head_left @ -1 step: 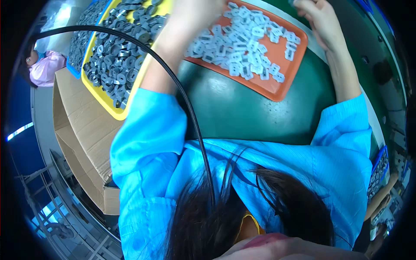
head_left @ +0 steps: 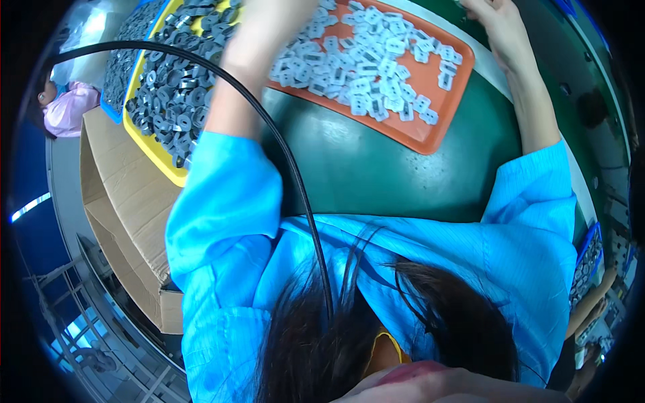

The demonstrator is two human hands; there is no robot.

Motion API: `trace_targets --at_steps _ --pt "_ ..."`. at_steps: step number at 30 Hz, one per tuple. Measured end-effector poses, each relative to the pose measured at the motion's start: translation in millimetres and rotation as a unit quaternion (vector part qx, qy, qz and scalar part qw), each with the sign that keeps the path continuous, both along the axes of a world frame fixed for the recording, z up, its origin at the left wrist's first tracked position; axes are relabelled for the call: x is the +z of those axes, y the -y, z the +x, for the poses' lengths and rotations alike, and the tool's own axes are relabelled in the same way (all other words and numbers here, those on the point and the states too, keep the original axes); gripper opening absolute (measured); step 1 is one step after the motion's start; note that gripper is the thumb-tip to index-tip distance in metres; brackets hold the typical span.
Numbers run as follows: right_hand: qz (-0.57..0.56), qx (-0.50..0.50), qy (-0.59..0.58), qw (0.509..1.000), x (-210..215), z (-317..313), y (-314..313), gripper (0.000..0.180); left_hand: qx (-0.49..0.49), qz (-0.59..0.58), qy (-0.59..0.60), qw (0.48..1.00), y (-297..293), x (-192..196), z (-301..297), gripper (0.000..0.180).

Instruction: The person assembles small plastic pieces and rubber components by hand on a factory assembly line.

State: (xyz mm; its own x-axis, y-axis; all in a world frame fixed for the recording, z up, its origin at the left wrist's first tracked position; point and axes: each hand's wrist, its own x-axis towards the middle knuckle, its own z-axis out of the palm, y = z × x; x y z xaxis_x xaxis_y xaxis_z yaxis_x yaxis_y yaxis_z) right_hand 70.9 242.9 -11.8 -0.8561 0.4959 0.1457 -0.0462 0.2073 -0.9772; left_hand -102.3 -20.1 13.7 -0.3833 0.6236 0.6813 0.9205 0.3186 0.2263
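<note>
My left hand (head_left: pixel 279 15) is smeared by motion at the top edge, between a yellow tray (head_left: pixel 149 153) and an orange tray (head_left: pixel 430 142); its fingers are out of sight. Dark grey ring-shaped parts (head_left: pixel 176 101) heap up in the yellow tray. Small whitish plastic pieces (head_left: pixel 376 64) with slots lie scattered over the orange one. Beyond the orange tray's right corner, my right hand (head_left: pixel 496 23) has its fingers curled together. A tiny pale bit shows at those fingertips, cut by the picture's edge, too small to name.
Both trays rest by the green tabletop (head_left: pixel 363 174). A cardboard box (head_left: pixel 127 195) stands at left, below a blue-rimmed tray (head_left: pixel 113 113) of small grey pieces. A black cable (head_left: pixel 295 164) crosses the view. Someone in pink (head_left: pixel 72 111) is far left; another person's forearm (head_left: pixel 591 309) shows at right.
My left hand and forearm have swung left, away from the orange tray and toward the yellow one. My right hand has shifted only slightly. Both trays appear a little further left in the picture.
</note>
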Motion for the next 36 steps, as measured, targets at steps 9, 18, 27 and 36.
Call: trace_targets --at_steps 9,18,27,36 --pt "0.299 -0.048 0.097 0.948 18 27 12 0.019 0.135 -0.195 0.334 0.912 27 -4 -64 0.027" --pt "0.423 0.232 0.096 0.87 27 65 89 0.018 0.177 -0.174 0.164 0.955 26 -17 -57 0.026" --pt "0.311 0.256 0.167 0.9 46 43 64 0.018 -0.244 0.198 0.749 0.583 -11 -14 32 0.029" --pt "0.396 -0.067 -0.148 0.903 50 -29 97 0.013 -0.244 0.136 0.639 0.717 -12 -29 49 0.046"
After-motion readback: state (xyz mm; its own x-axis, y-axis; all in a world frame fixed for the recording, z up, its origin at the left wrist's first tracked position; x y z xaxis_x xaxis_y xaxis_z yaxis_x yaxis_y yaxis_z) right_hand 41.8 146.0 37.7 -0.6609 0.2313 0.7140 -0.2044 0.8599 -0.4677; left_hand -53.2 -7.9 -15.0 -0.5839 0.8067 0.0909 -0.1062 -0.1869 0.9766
